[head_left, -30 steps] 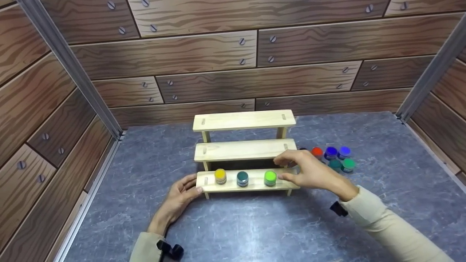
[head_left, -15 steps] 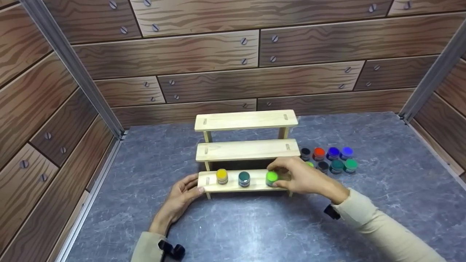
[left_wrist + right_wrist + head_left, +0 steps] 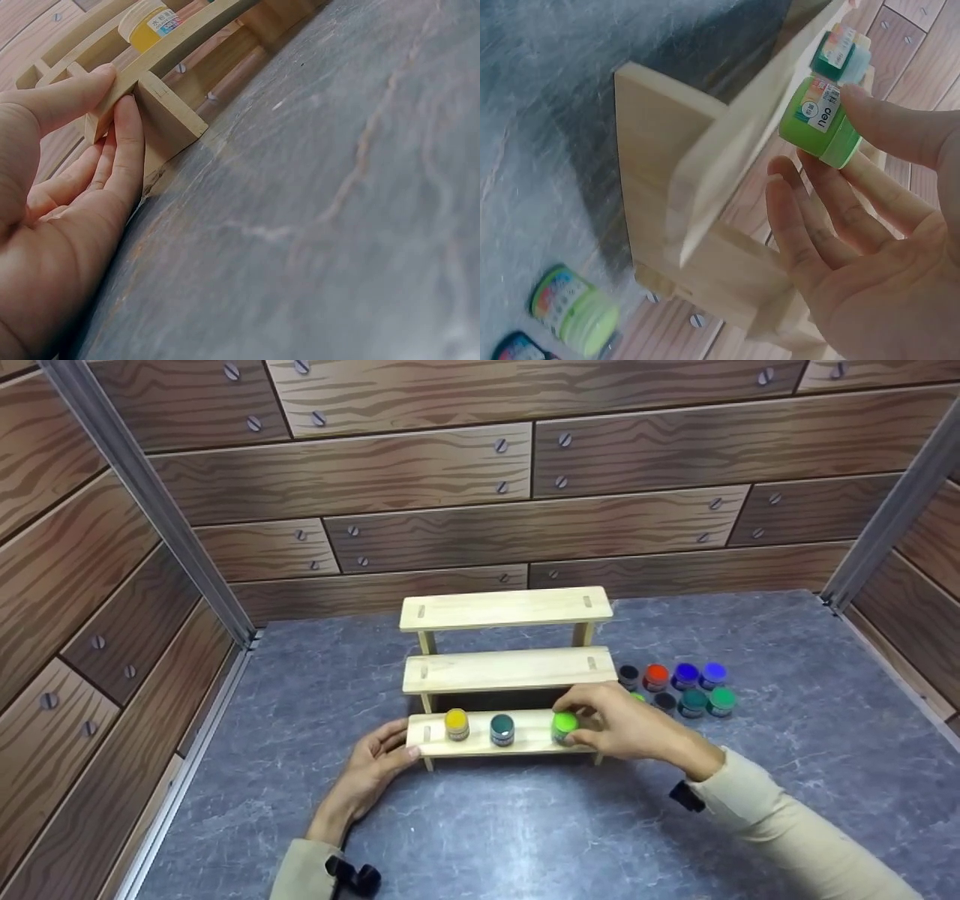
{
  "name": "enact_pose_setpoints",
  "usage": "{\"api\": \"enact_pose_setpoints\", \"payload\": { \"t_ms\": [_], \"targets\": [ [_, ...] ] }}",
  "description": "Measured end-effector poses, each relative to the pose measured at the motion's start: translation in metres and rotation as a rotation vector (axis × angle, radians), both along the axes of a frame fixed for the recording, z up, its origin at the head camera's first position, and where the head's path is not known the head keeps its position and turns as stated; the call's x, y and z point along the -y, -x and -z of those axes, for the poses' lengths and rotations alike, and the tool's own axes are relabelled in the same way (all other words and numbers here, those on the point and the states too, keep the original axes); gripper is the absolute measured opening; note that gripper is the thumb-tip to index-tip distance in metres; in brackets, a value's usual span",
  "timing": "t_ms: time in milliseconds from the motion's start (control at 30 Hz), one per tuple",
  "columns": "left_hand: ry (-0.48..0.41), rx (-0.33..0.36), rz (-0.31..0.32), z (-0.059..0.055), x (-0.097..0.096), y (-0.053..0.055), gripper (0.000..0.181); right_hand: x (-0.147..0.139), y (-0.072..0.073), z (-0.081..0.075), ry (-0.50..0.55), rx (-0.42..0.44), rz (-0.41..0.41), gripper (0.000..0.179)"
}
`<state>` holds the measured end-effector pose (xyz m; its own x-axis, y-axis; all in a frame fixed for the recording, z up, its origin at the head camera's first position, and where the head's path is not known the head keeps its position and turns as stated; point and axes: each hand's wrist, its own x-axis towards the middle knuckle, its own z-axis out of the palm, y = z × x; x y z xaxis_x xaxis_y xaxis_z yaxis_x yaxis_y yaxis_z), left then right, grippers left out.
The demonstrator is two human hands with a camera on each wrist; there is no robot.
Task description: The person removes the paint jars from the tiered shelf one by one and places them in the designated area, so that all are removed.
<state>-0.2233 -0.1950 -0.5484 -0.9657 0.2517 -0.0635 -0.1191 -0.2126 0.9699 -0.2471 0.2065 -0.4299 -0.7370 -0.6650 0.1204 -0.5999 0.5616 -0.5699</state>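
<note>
A three-step wooden display shelf point(image 3: 510, 670) stands on the table. My left hand point(image 3: 367, 765) grips the left end of its lowest step, thumb on top and fingers beneath, as the left wrist view shows. On that step are a yellow paint jar point(image 3: 456, 725), a dark teal paint jar point(image 3: 502, 730) and a light green paint jar point(image 3: 564, 727). Near the right end of the step, my right hand point(image 3: 619, 724) pinches the light green jar between thumb and fingers. The right wrist view shows the label of this jar point(image 3: 817, 116) facing the camera.
Right of the shelf stand several more jars in two rows, among them a red jar point(image 3: 656, 677), a blue jar point(image 3: 685, 676) and a green jar point(image 3: 721, 702). My right hand partly hides another light green jar point(image 3: 574, 309). Wood-patterned walls point(image 3: 435, 465) enclose the table.
My right hand has come in from the right and taken hold of the light green jar. The jar has shifted slightly right along the step. My left hand has stayed at the shelf's end.
</note>
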Motion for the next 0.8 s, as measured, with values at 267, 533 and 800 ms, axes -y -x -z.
{"api": "enact_pose_setpoints", "payload": {
  "t_ms": [267,533,800],
  "targets": [
    [-0.004,0.000,-0.006,-0.002,0.003,-0.002,0.075,-0.020,-0.001,-0.011,0.014,-0.063,0.017,0.036],
    [-0.003,-0.002,-0.008,-0.002,0.003,-0.003,0.075,-0.045,-0.006,-0.011,0.037,-0.049,0.073,0.037],
    [-0.004,-0.002,-0.005,-0.001,-0.001,-0.002,0.074,-0.070,-0.010,-0.005,0.035,-0.068,0.156,0.039]
  ]
}}
